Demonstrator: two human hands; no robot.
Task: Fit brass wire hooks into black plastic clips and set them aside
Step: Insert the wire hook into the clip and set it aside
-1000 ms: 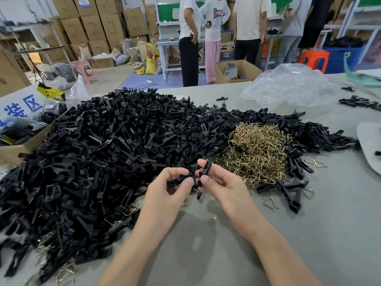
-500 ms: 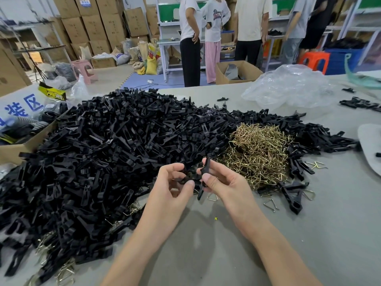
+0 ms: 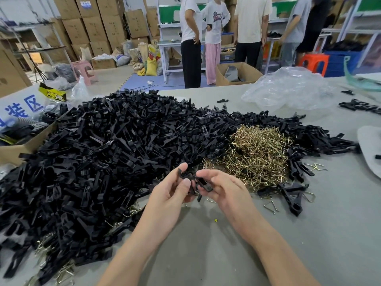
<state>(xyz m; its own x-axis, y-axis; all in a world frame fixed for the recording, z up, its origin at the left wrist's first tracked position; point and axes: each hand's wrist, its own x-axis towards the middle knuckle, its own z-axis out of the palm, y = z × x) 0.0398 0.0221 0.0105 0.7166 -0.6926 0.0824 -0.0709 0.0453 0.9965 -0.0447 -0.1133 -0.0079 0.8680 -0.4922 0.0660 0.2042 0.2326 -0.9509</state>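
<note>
Left grip (image 3: 169, 195) pinches one end of a black clip (image 3: 203, 183) between thumb and forefinger, and right grip (image 3: 224, 193) curls its fingers round the other end. The clip sits between the two, held just above the bench (image 3: 309, 234), near the middle. Whether a hook is already in it cannot be told.

Just beyond the right grip lies a heap of brass hooks (image 3: 257, 155). A far bigger pile of clips (image 3: 103, 162) spreads to the left and wraps round behind the hooks. A few loose hooks (image 3: 270, 207) and loose clips (image 3: 292, 201) lie to the right of the right grip. A small row of clips (image 3: 358, 105) sits well apart at the far right.

At the left edge an open box (image 3: 12, 153) holds dark goods too blurred to name. On the floor past the bench, a second box (image 3: 237, 73) holds grey material. A crumpled clear bag (image 3: 288, 87) rests on the far right of the bench.

The bench top is plain grey. Beyond it people (image 3: 190, 38) stand by white workbenches, cartons (image 3: 92, 23) are stacked at the far left, and a pink stool (image 3: 83, 71) and an orange stool (image 3: 313, 62) stand on the floor.
</note>
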